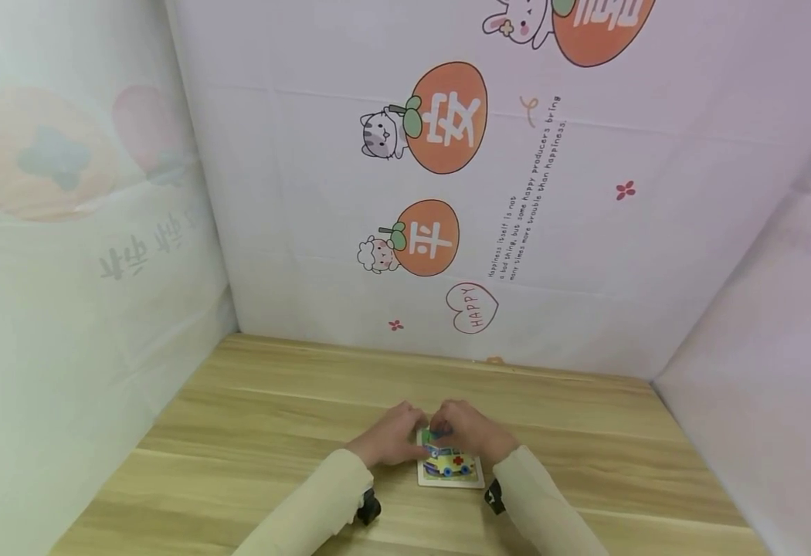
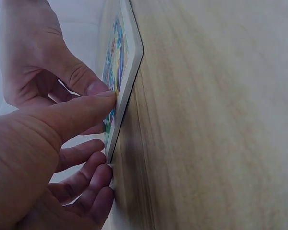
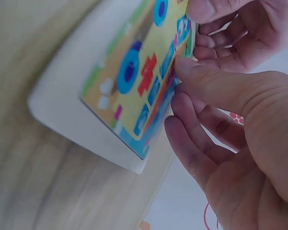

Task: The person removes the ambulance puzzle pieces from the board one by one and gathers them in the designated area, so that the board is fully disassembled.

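A small puzzle board (image 1: 450, 483) with a pale frame and a picture of a yellow ambulance lies flat on the wooden table. At its left edge, my left hand (image 1: 393, 436) steadies it, the thumb (image 2: 93, 108) on top of the rim and curled fingers along the side. Over the far part of the picture, my right hand (image 1: 473, 429) pinches a small, mostly hidden puzzle piece (image 1: 440, 434) between thumb and fingertips. In the right wrist view, the ambulance picture (image 3: 146, 74) shows its red cross and blue wheels. The fingers cover the picture's far edge.
The wooden table (image 1: 294, 394) extends around the board on all sides. White printed cloth walls (image 1: 308, 232) stand behind it and at both sides. Dark wrist devices (image 1: 369, 507) sit below both cream sleeves (image 1: 315, 502).
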A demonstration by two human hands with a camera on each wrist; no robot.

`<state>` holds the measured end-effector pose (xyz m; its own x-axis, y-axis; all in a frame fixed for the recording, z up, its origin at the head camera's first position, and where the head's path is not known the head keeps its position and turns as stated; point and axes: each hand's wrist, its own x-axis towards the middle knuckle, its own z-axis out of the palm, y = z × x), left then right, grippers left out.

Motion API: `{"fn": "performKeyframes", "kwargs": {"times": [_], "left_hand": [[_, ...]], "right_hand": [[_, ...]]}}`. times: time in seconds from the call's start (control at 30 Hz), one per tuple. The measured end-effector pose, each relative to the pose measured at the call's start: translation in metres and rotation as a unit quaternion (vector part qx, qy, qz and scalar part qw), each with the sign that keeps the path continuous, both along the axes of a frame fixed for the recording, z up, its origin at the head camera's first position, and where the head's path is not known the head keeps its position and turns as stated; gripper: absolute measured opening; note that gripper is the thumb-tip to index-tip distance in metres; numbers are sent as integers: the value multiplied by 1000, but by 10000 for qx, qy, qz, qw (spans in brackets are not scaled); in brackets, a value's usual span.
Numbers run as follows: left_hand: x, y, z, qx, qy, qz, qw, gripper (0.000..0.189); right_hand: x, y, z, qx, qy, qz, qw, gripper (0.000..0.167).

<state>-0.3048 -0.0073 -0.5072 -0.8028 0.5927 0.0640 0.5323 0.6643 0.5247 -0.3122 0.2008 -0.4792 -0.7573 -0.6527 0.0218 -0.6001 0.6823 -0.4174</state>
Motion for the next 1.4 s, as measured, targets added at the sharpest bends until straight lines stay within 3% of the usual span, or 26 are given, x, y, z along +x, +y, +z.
{"fn": "performKeyframes", "kwargs": {"times": [0.23,0.5,0.87,1.4], "left_hand": [[-2,3,2,1,-31,105,9999,51],[0,6,7,197,-404,253,9987,49],[-3,6,9,280,-456,200,9984,47],[-5,8,7,372,-566,192,9975,47]], "right_hand": [[-7,2,4,-265,-454,-63,9986,18],[-14,3,2,-281,-888,-336,9951,19],[-13,1,3,-83,-1060,-585,9926,19],[-13,4,5,-432,-1111,-555,9913,15]]}}
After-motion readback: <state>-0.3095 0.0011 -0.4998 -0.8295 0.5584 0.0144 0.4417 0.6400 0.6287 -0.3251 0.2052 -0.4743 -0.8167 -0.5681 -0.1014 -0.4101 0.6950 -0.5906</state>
